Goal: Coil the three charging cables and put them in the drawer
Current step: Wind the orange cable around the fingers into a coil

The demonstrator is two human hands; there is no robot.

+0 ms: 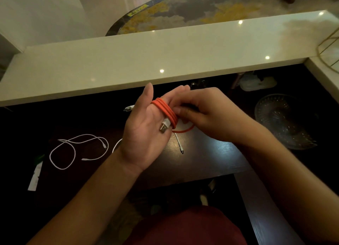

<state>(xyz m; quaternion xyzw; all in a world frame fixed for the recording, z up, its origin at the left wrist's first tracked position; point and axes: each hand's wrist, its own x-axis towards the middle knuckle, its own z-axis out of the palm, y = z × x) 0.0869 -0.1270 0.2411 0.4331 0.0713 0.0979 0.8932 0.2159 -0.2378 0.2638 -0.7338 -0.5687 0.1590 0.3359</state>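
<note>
An orange cable [166, 110] is wound in several turns around the fingers of my left hand [145, 131], palm up; its white USB plug [164, 127] lies on the palm. My right hand [205, 114] pinches the cable's free end just right of the coil, and a loose orange loop [185, 130] hangs below. A thin white cable [73, 149] lies uncoiled on the dark desk [211, 156] at the left. Another white cable [178, 144] lies partly hidden under my hands, one plug [129, 108] showing behind my left hand. No drawer is visible.
A white stone counter ledge [146, 61] runs across above the desk. A clear glass dish [282, 120] stands at the right. A white paper strip [35, 177] lies at the desk's left edge. A gold wire frame [328, 48] sits at the far right.
</note>
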